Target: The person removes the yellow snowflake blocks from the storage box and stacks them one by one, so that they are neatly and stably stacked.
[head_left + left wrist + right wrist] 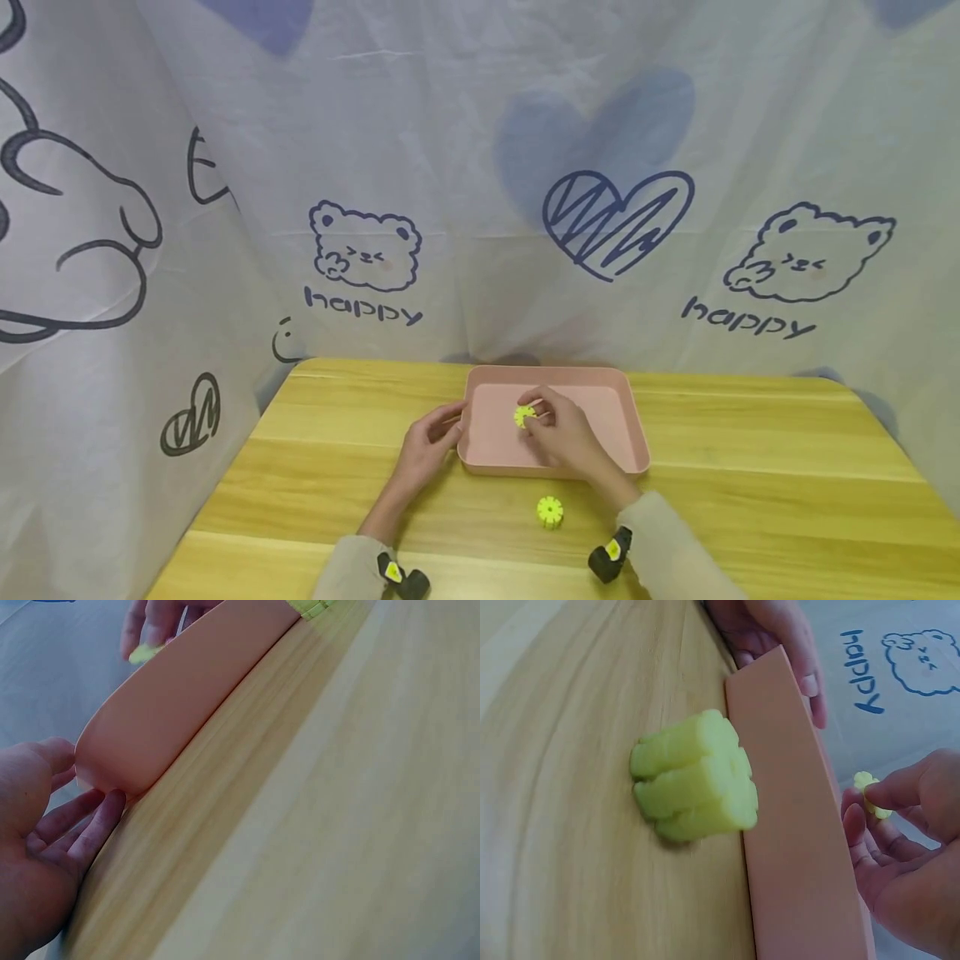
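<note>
My right hand is over the pink tray, pinching a small yellow-green notched disc between thumb and fingers. The same disc looks thin in the right wrist view. At the tray's left side, my left hand touches the outer wall with its fingers and thumb spread apart. Fingertips meet the tray's lower corner in the left wrist view. On the wood in front of the tray stands a thick yellow-green notched piece, round from above, with lengthwise grooves down its side.
The tray stands near the back edge of the wooden table. A white cloth with bear and heart drawings hangs behind the table and along its left side. Black wrist cameras are strapped over both sleeves.
</note>
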`<state>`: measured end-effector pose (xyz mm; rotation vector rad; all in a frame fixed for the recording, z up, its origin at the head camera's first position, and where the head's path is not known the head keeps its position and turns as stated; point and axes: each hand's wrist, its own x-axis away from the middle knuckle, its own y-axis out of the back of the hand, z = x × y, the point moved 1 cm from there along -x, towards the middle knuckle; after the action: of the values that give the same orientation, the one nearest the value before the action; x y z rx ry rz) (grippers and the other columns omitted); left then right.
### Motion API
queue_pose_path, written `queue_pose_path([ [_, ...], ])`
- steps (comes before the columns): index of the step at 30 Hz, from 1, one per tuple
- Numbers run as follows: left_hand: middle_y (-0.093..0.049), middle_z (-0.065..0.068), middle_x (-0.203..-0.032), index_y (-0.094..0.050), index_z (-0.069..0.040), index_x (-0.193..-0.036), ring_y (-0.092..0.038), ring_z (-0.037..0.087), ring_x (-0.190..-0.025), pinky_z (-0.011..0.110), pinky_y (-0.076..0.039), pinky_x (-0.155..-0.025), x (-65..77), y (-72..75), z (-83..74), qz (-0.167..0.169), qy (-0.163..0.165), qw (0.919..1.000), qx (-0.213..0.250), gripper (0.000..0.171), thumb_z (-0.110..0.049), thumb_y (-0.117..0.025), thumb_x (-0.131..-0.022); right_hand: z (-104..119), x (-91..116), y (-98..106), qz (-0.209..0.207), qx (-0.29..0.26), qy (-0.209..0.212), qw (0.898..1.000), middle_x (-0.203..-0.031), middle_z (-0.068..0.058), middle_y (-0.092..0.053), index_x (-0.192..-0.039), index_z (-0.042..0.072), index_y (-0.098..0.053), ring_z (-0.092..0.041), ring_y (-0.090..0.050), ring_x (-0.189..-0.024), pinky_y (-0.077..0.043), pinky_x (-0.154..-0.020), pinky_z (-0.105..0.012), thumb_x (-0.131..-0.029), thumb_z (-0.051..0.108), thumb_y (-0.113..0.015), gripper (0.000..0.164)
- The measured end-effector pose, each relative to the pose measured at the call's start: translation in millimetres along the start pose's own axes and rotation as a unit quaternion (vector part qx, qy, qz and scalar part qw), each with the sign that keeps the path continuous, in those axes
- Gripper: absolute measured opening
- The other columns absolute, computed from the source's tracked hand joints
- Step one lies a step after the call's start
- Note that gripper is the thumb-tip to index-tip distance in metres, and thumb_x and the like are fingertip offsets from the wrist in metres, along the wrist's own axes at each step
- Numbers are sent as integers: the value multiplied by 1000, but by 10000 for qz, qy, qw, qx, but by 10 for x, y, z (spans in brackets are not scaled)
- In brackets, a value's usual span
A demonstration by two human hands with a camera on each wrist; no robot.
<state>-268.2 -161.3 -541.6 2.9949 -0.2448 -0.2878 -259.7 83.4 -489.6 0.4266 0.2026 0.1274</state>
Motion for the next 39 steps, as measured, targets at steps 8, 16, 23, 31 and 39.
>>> queue_pose_path([
  [8, -60, 21, -141, -60, 2, -139, -60, 40, -125, 33, -60, -89, 2, 6, 2, 21, -6, 10000, -37, 36, -2, -60, -103, 33, 161, 159, -176, -187, 138, 9996, -99, -7, -71, -116, 5, -69, -21, -69, -88, -58, -77, -26, -93, -3, -66, 25],
  [16, -59, 21, -142, -59, 3, -140, -60, 40, -126, 33, -60, -90, 1, 7, 12, 58, -39, 10000, 4, 37, -3, -60, -103, 77, 336, 283, 27, -1067, 137, 9942, -100, -19, -64, -120, 4, -64, -42, -73, -83, -63, -71, -47, -100, -4, -59, 23],
  [23, -59, 22, -142, -60, 2, -139, -60, 40, -126, 33, -60, -90, 7, 6, -10, 33, -17, 10000, -11, 36, -2, -61, -103, 33, 453, 342, 67, -1177, 308, 9925, -98, -20, -65, -121, 2, -63, -40, -73, -82, -64, -72, -43, -100, -4, -59, 22],
  [31, -58, 24, -142, -60, 5, -139, -60, 41, -126, 34, -61, -89, -6, 4, -15, 36, -117, 9999, 38, 36, -1, -61, -103, -24, 545, 371, 274, -1439, 144, 9891, -119, -24, -64, -128, -1, -61, -26, -75, -90, -62, -81, -46, -94, -11, -60, 35],
  [39, -57, 26, -142, -58, 6, -139, -60, 41, -125, 35, -60, -90, -1, 8, -7, 63, -117, 9999, 53, 37, -1, -60, -103, -64, 618, 384, 227, -1483, 265, 9883, -123, -27, -63, -127, -8, -61, -25, -74, -91, -63, -81, -34, -89, -12, -70, 39],
])
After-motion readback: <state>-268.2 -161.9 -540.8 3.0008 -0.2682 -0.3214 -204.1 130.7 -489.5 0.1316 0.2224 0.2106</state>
